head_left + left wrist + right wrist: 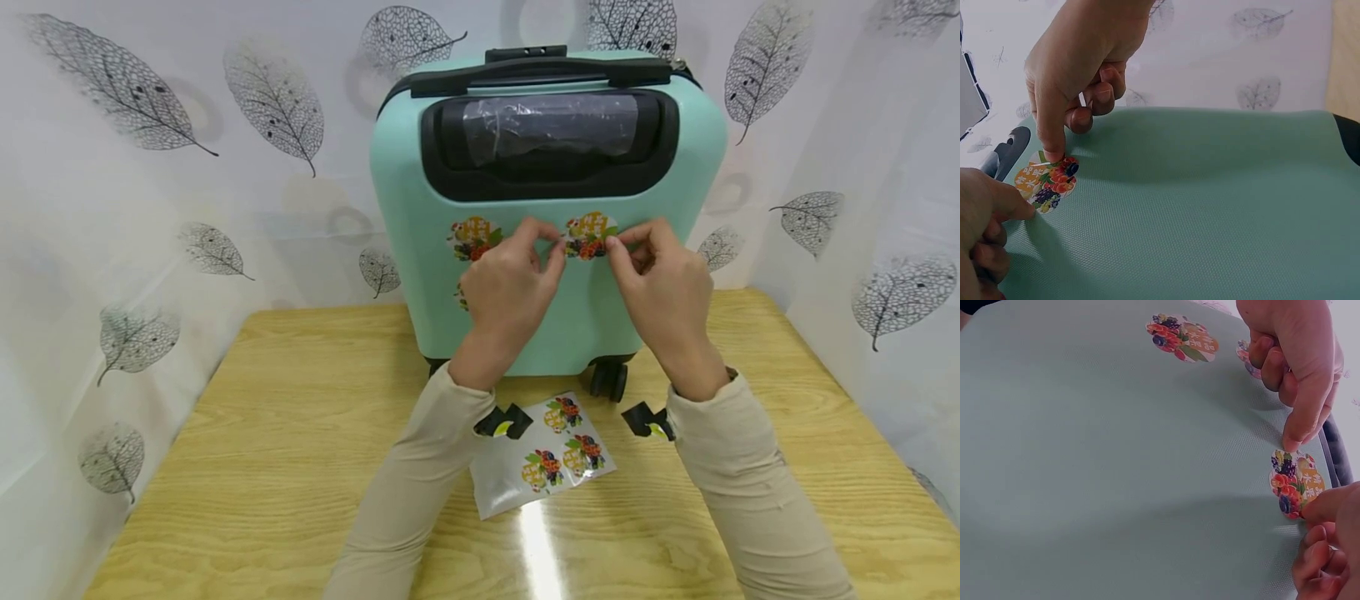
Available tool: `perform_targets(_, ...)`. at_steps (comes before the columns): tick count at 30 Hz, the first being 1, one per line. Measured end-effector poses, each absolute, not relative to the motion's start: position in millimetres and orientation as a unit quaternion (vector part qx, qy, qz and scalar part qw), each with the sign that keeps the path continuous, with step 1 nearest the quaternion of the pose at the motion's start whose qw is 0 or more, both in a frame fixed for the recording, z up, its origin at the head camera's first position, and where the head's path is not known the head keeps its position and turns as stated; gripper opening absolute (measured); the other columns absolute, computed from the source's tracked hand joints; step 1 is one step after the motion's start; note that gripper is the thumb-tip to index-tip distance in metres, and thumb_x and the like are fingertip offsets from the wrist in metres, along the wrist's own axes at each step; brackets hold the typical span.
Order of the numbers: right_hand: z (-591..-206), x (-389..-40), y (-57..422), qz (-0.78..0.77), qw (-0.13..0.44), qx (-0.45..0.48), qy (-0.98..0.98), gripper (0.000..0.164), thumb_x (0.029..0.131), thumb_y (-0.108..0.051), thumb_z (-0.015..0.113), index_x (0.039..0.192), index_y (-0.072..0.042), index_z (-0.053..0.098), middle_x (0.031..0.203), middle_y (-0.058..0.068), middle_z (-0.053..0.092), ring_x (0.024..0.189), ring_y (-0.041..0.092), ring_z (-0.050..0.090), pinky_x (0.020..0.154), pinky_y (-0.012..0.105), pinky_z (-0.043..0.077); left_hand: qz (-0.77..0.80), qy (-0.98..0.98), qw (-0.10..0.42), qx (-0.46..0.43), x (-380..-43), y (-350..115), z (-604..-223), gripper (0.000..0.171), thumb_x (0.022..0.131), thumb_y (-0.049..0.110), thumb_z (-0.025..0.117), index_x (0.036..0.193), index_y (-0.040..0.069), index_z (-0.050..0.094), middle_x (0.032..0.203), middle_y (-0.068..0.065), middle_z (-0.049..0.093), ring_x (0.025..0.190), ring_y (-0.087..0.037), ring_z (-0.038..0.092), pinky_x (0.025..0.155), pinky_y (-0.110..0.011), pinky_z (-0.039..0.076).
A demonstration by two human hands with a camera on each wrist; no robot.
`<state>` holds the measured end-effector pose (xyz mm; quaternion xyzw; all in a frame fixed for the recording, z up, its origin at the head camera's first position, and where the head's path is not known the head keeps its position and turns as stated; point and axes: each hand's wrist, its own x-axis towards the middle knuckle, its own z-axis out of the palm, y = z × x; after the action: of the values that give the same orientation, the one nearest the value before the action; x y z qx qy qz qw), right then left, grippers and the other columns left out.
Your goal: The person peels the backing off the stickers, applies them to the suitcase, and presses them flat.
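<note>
A mint-green suitcase (581, 325) stands upright in front of me. On its upper right face lies a fruit sticker (588, 236) with orange lettering. My left hand (510, 283) pinches this sticker's left edge between thumb and index finger, and my right hand (667, 279) pinches its right edge. In the right wrist view, the sticker (1291, 484) appears flat or nearly flat against the shell. To the left, another fruit sticker (472, 236) is on the suitcase. Below that, a further sticker (461, 296) is mostly hidden by my left hand.
A glossy sticker sheet (498, 487) with several fruit stickers rests on the wooden table (300, 450), between my forearms. The suitcase has a black handle recess (547, 187) above the stickers and a black wheel (617, 381) below. Leaf-patterned cloth (277, 92) surrounds the table.
</note>
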<state>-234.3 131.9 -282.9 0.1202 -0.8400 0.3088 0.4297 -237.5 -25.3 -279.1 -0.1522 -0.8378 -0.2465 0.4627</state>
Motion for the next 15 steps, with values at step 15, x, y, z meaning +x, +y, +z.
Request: perform_targets(15, -280.6, -230.9, 129.8, 0.269, 0.441, 0.098, -0.850, 0.029, 0.091, -0.025, 0.068, 0.082, 0.001, 0.059, 0.065, 0.017, 0.064, 0.050, 0.031, 0.054, 0.046, 0.032, 0.031, -0.244, -0.840, 0.454, -0.168, -237.7, -27.2, -279.8, 0.008, 0.092, 0.025, 0.065, 0.091, 0.018, 0.068, 0.052, 0.002, 0.056, 0.036, -0.010, 0.036, 0.039, -0.020, 0.016)
